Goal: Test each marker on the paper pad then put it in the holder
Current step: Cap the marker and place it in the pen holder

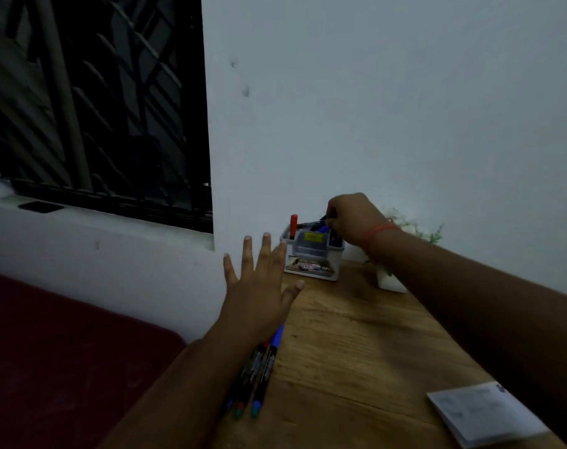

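Right hand (352,218) is up over the holder (313,252) at the back of the desk (356,335), fingers curled round a dark marker (324,218) and feeding it down into the back compartment, looks like a firm pinch near the top end, though the fingertips are hidden behind the knuckles. A red marker (293,225) stands upright in the holder's left corner. Left hand (259,280) hovers wide open, fingers spread, gripping nothing, one fingertip close to or just touching the holder's left rim; hard to say which, but it reads as steadying.

Three markers (259,371) lie side by side near the desk's left edge, partly under the left forearm, caps toward the camera. The pad (483,413) sits at the near right corner, well apart from them.

Handling-wise: these are light, stiff plastic barrels, smooth and round, so they'll likely roll if nudged, and that edge is close. Best taken mid-barrel with thumb and two fingers; the cap probably needs a pull from the other hand. The holder looks light too, so it may tip or skid under a hard push; a small white pot (390,281) stands just right of it
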A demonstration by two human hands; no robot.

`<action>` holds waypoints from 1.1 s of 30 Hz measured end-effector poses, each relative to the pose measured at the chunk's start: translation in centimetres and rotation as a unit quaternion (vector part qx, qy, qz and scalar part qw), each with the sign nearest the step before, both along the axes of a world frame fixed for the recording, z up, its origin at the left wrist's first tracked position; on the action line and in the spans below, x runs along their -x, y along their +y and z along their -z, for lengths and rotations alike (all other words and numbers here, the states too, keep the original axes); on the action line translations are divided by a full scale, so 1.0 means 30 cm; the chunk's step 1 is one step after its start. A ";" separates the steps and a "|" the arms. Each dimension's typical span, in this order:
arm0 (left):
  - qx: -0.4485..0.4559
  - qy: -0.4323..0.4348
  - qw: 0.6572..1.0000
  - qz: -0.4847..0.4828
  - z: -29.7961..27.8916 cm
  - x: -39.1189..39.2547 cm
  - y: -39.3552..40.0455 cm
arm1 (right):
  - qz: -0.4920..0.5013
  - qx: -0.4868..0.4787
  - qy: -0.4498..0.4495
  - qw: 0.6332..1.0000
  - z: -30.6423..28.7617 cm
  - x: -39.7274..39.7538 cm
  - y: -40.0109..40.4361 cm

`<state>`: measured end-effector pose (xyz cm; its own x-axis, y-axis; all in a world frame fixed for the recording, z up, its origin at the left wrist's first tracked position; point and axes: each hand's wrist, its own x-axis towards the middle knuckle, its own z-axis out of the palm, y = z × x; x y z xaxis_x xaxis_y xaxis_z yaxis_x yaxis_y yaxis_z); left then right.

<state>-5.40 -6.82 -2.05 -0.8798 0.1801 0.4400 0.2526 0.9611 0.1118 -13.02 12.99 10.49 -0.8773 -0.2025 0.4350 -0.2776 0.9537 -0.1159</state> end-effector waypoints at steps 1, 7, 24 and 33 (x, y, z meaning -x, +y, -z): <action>0.003 -0.003 1.000 0.006 0.003 -0.002 0.003 | -0.005 -0.019 -0.006 1.000 -0.013 0.018 -0.022; 0.006 -0.032 0.999 0.009 0.018 0.005 -0.001 | -0.027 -0.054 -0.031 0.998 -0.047 0.078 -0.117; 0.014 -0.100 0.994 0.034 0.022 -0.001 -0.023 | -0.069 0.115 0.038 0.990 0.049 -0.063 -0.067; -0.119 -0.222 0.951 0.179 -0.049 -0.049 -0.137 | -0.144 0.107 -0.005 0.984 0.205 -0.421 0.135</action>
<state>-3.94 -10.94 -0.58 -0.8893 0.4451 0.1053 0.4364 0.7567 0.4868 -0.38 17.02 4.34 -0.8018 -0.3479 0.4858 -0.5301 0.7893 -0.3098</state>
